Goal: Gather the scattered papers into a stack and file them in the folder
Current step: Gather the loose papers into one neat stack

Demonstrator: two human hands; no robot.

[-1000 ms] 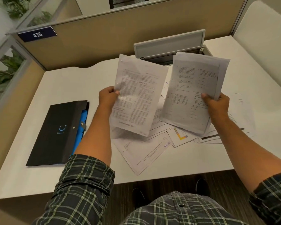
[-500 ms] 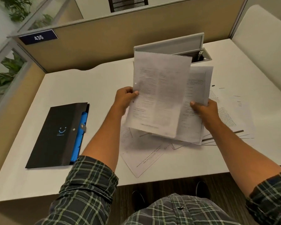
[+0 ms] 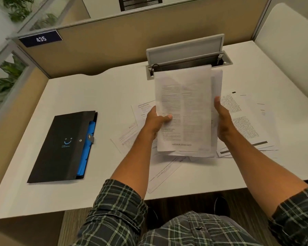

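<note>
- The stack of papers (image 3: 185,110) is held upright above the tabletop (image 3: 96,96), its lower edge hanging just over the loose sheets (image 3: 245,119) that lie flat beneath it.
- The left hand (image 3: 155,121) grips the stack's left edge, thumb pressed on the printed front and fingers closed behind it.
- The right hand (image 3: 222,119) clamps the right edge, palm against the side and fingers wrapped behind the sheets, thumb tip on the front margin.
- The stack's top edges are uneven; a few back sheets stick out to the right of the front page.
- Loose sheets fan out from under the stack to its left, right and near side; one reaches the tabletop's near edge.
- The folder (image 3: 60,148) lies flat well to the left of the stack, matte black and rectangular, closed by a small tab, with blue dividers (image 3: 89,139) showing along its right edge.
- Between folder and stack, the smooth white tabletop is bare; more bare surface lies beyond the folder.
- Behind the stack, a grey cable box (image 3: 185,54) stands with its lid raised, close to the stack's top edge.
</note>
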